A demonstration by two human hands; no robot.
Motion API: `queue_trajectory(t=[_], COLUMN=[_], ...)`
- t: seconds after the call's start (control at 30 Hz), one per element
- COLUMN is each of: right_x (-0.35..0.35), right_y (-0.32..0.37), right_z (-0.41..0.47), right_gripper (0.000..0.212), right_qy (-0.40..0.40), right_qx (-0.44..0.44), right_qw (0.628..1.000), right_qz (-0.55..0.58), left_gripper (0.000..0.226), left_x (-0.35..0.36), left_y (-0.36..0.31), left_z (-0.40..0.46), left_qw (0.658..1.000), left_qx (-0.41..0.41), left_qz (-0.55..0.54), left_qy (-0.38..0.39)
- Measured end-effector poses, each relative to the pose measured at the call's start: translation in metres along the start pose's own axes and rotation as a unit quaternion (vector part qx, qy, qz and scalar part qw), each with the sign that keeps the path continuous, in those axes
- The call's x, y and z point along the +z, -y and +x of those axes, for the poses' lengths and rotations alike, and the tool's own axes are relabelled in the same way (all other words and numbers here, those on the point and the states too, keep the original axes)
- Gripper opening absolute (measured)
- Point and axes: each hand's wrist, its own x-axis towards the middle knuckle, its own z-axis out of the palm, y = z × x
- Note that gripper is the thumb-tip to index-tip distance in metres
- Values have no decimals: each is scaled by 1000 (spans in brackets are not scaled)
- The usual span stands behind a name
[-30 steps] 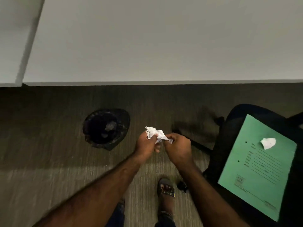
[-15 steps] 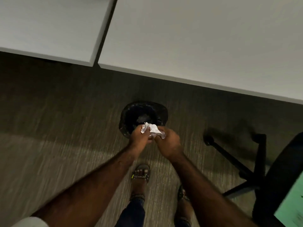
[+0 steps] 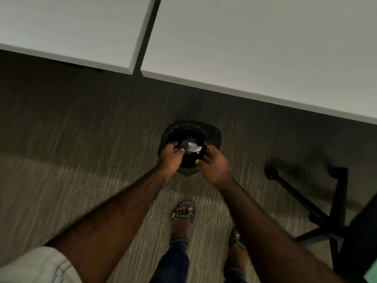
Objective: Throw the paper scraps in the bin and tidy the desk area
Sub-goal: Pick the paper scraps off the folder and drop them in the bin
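Note:
A round black bin (image 3: pixel 212 132) with a dark liner stands on the carpet just in front of the desk edge. A crumpled white paper scrap (image 3: pixel 193 148) shows inside the bin's mouth, between my two hands and touching neither. My left hand (image 3: pixel 171 158) hovers over the bin's left rim with its fingers curled loosely and nothing in them. My right hand (image 3: pixel 213 163) is over the right rim, fingers spread apart and empty. Both hands hide the near part of the bin.
Two white desk tops (image 3: pixel 255 37) meet with a dark gap above the bin. A black office chair base (image 3: pixel 318 209) stands at the right, with a sliver of green folder (image 3: pixel 372 272) at the corner. My sandalled feet (image 3: pixel 182 215) are on the striped carpet.
I stepped up to the bin, which came under my hands. Both hands, which pinched the paper scrap together, have parted and let it go; the scrap now lies in the bin's mouth.

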Motion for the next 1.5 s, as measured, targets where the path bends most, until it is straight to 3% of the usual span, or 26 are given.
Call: queue_trajectory(t=[0.23, 0.53, 0.7, 1.0, 1.27, 1.5], right_x=[-36, -173, -279, -448, -530, -548], right_y=[-20, -74, -118, -199, -261, -292], right_z=[-15, -88, -137, -208, -210, -199], right_gripper=[55, 54, 46, 42, 61, 86], right_qy=[-39, -161, -233, -402, -396, -316], right_qx=[-9, -49, -57, -50, 12, 101], right_qw=[998, 985, 970, 914, 910, 931], right_qz=[50, 36, 32, 3, -119, -150], left_gripper=[43, 31, 31, 38, 40, 39], left_x=[22, 132, 225, 382, 446, 473], left_y=[2, -16, -27, -19, -1, 9], left_z=[-16, -76, -130, -237, -273, -286], left_qw=[999, 977, 963, 903, 867, 870], left_qx=[25, 135, 175, 246, 287, 290], left_qz=[42, 158, 164, 215, 268, 266], left_qy=[-5, 42, 120, 278, 308, 296])
